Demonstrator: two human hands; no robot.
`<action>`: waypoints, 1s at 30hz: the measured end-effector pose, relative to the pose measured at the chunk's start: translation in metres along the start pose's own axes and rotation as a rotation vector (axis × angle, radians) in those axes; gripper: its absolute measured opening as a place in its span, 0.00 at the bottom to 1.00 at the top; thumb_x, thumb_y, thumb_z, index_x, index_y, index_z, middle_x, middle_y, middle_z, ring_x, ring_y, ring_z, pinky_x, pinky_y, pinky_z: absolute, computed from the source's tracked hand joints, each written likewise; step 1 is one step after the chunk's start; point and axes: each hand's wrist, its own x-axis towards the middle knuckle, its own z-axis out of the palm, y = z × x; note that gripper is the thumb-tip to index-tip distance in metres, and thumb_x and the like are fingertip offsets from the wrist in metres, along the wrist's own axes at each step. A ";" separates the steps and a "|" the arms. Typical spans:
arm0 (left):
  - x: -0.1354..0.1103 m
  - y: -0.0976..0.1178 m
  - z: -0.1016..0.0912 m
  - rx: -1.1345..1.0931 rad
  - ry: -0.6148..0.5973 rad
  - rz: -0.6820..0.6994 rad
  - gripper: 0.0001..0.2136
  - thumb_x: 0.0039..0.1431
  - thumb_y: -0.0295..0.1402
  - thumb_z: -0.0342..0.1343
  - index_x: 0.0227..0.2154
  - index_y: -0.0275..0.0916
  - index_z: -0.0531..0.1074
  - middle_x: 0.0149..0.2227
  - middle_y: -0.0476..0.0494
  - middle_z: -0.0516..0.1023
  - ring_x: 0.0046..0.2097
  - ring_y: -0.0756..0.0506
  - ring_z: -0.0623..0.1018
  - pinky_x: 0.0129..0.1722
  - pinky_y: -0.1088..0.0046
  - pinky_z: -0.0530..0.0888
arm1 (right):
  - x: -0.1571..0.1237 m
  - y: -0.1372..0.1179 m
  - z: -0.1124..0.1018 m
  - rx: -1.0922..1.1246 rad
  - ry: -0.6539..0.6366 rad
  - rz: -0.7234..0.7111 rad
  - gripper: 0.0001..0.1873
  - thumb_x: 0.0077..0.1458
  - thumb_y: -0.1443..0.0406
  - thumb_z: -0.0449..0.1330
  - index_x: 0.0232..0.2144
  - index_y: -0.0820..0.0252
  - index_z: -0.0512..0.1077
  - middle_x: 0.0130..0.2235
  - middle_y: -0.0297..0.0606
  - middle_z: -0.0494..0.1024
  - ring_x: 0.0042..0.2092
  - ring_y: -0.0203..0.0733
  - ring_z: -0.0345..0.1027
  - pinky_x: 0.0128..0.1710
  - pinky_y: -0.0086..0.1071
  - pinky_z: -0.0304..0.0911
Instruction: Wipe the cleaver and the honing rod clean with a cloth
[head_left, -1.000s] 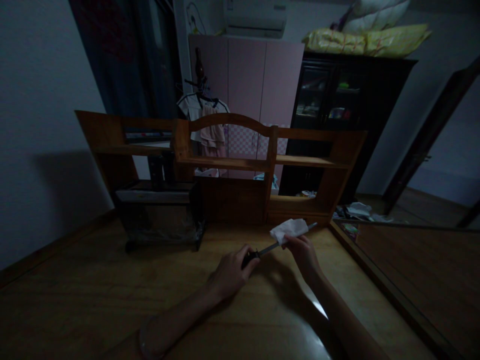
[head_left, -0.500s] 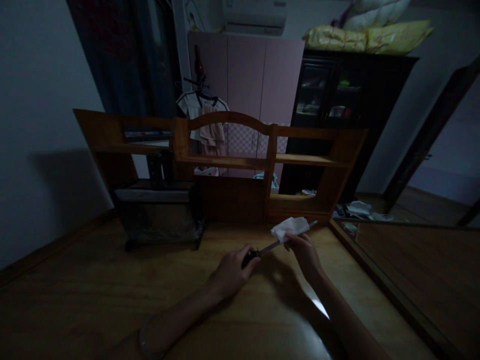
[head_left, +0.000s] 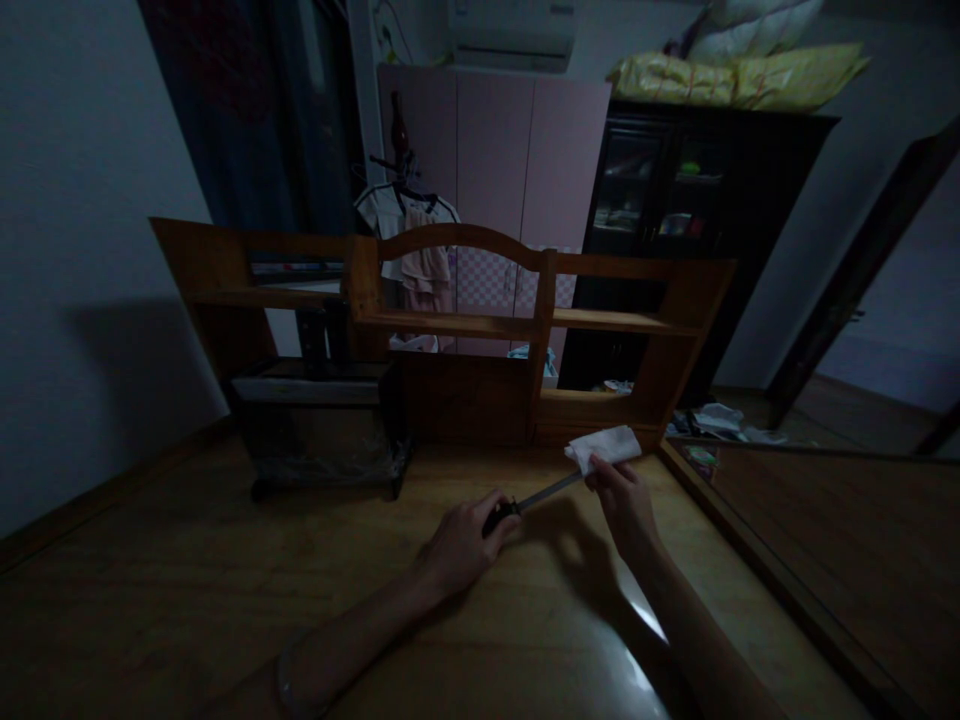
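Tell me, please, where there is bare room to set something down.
The wooden surface looks bare between the black-framed unit and left forearm, and between both forearms. Crowded: where left hand and right hand hold the rod and white tissue.

Rod (head_left: 550, 490) smooth, metallic; wipe (head_left: 604, 446) matt, paper-like; tabletop (head_left: 480, 655) glossy wood.

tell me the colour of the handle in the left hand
The handle looks black, seen best in the head view.

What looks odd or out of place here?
Pale clutter right of the wooden shelf unit looks untidy, loosely strewn; too dim to identify. Nothing odd about the white sheet or black-handled tool.
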 end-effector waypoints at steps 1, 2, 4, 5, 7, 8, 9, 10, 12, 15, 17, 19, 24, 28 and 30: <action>0.000 0.000 0.000 -0.002 0.006 0.001 0.13 0.60 0.43 0.49 0.42 0.44 0.71 0.39 0.45 0.78 0.40 0.44 0.76 0.39 0.72 0.69 | 0.000 0.000 0.002 0.013 0.015 0.002 0.09 0.42 0.58 0.67 0.22 0.56 0.73 0.24 0.37 0.71 0.29 0.42 0.64 0.27 0.34 0.59; 0.000 -0.001 -0.001 -0.002 0.013 0.004 0.13 0.60 0.42 0.49 0.42 0.44 0.71 0.39 0.46 0.78 0.40 0.44 0.76 0.40 0.72 0.69 | 0.000 0.000 0.004 0.044 0.028 0.011 0.10 0.43 0.57 0.66 0.23 0.56 0.73 0.25 0.37 0.71 0.29 0.42 0.64 0.28 0.34 0.59; 0.000 -0.002 -0.002 -0.002 0.026 0.013 0.12 0.61 0.42 0.49 0.42 0.44 0.71 0.39 0.46 0.78 0.40 0.44 0.76 0.40 0.73 0.68 | 0.001 0.003 0.008 0.103 0.026 0.051 0.11 0.45 0.56 0.65 0.25 0.57 0.74 0.26 0.36 0.72 0.30 0.40 0.65 0.30 0.33 0.60; 0.000 -0.002 -0.002 -0.002 0.026 0.018 0.12 0.61 0.41 0.49 0.42 0.44 0.71 0.39 0.47 0.78 0.40 0.45 0.76 0.40 0.73 0.68 | 0.001 0.005 0.011 0.122 0.013 0.073 0.11 0.45 0.56 0.66 0.26 0.58 0.74 0.27 0.36 0.72 0.30 0.40 0.65 0.31 0.32 0.60; 0.000 -0.003 -0.003 -0.002 0.024 0.020 0.11 0.61 0.41 0.49 0.42 0.44 0.70 0.39 0.47 0.78 0.40 0.45 0.76 0.39 0.73 0.68 | 0.001 0.008 0.014 0.126 -0.028 0.102 0.12 0.44 0.57 0.67 0.27 0.59 0.74 0.28 0.36 0.73 0.31 0.39 0.65 0.32 0.31 0.60; 0.000 -0.002 -0.004 -0.001 0.023 0.019 0.11 0.61 0.41 0.49 0.42 0.44 0.70 0.39 0.47 0.78 0.40 0.45 0.76 0.39 0.73 0.68 | 0.000 0.009 0.015 0.121 -0.048 0.107 0.13 0.44 0.57 0.67 0.27 0.60 0.74 0.28 0.36 0.74 0.31 0.39 0.65 0.32 0.31 0.60; 0.000 -0.002 -0.004 0.002 0.019 0.018 0.11 0.61 0.41 0.49 0.42 0.44 0.70 0.39 0.47 0.77 0.40 0.45 0.76 0.39 0.73 0.68 | 0.000 0.010 0.016 0.121 -0.062 0.110 0.13 0.44 0.57 0.67 0.27 0.61 0.74 0.29 0.36 0.74 0.31 0.39 0.65 0.32 0.31 0.60; 0.000 -0.001 -0.004 0.004 0.016 0.017 0.11 0.61 0.41 0.48 0.41 0.44 0.70 0.38 0.47 0.77 0.40 0.45 0.76 0.39 0.73 0.68 | -0.001 0.010 0.017 0.124 -0.070 0.112 0.13 0.44 0.57 0.67 0.27 0.61 0.74 0.29 0.37 0.74 0.31 0.39 0.65 0.33 0.31 0.60; 0.000 0.000 -0.005 0.011 0.016 0.012 0.11 0.61 0.42 0.48 0.41 0.44 0.70 0.38 0.47 0.77 0.39 0.44 0.76 0.39 0.73 0.68 | -0.003 0.009 0.018 0.132 -0.078 0.114 0.13 0.45 0.57 0.66 0.27 0.61 0.73 0.29 0.36 0.74 0.32 0.39 0.66 0.33 0.31 0.60; 0.000 0.001 -0.005 0.012 0.017 0.005 0.11 0.61 0.42 0.48 0.41 0.44 0.70 0.38 0.47 0.78 0.39 0.44 0.76 0.39 0.73 0.68 | -0.005 0.005 0.018 0.138 -0.082 0.111 0.14 0.45 0.56 0.66 0.27 0.60 0.73 0.28 0.35 0.74 0.31 0.39 0.65 0.33 0.31 0.60; 0.000 0.001 -0.005 0.008 0.019 0.003 0.11 0.61 0.42 0.48 0.41 0.44 0.70 0.38 0.47 0.77 0.40 0.44 0.76 0.39 0.73 0.68 | -0.005 0.003 0.019 0.138 -0.090 0.093 0.13 0.46 0.56 0.66 0.27 0.60 0.72 0.28 0.35 0.73 0.31 0.39 0.65 0.33 0.31 0.60; 0.001 0.002 -0.005 0.002 0.019 0.004 0.11 0.61 0.42 0.48 0.41 0.44 0.70 0.38 0.46 0.78 0.40 0.44 0.76 0.39 0.73 0.68 | -0.006 -0.001 0.019 0.110 -0.095 0.055 0.13 0.48 0.56 0.65 0.27 0.59 0.71 0.27 0.34 0.73 0.31 0.38 0.65 0.33 0.31 0.60; 0.001 0.004 -0.004 -0.015 0.011 -0.005 0.12 0.61 0.43 0.48 0.40 0.43 0.71 0.38 0.46 0.78 0.39 0.44 0.76 0.39 0.73 0.68 | -0.005 -0.009 0.020 0.029 -0.072 -0.025 0.14 0.47 0.57 0.66 0.30 0.57 0.68 0.25 0.31 0.71 0.27 0.36 0.63 0.28 0.30 0.58; 0.001 0.005 -0.004 -0.027 0.006 -0.010 0.12 0.60 0.42 0.48 0.40 0.44 0.71 0.38 0.46 0.78 0.40 0.44 0.76 0.40 0.73 0.68 | -0.002 -0.008 0.019 0.072 -0.030 -0.046 0.18 0.45 0.58 0.68 0.34 0.55 0.63 0.25 0.29 0.72 0.26 0.36 0.64 0.27 0.30 0.59; 0.001 0.004 -0.004 -0.027 0.001 -0.010 0.12 0.60 0.42 0.48 0.40 0.44 0.71 0.38 0.46 0.78 0.40 0.44 0.76 0.39 0.73 0.68 | -0.002 -0.007 0.017 0.087 -0.019 -0.049 0.19 0.45 0.59 0.68 0.34 0.55 0.62 0.26 0.29 0.73 0.27 0.36 0.65 0.27 0.29 0.59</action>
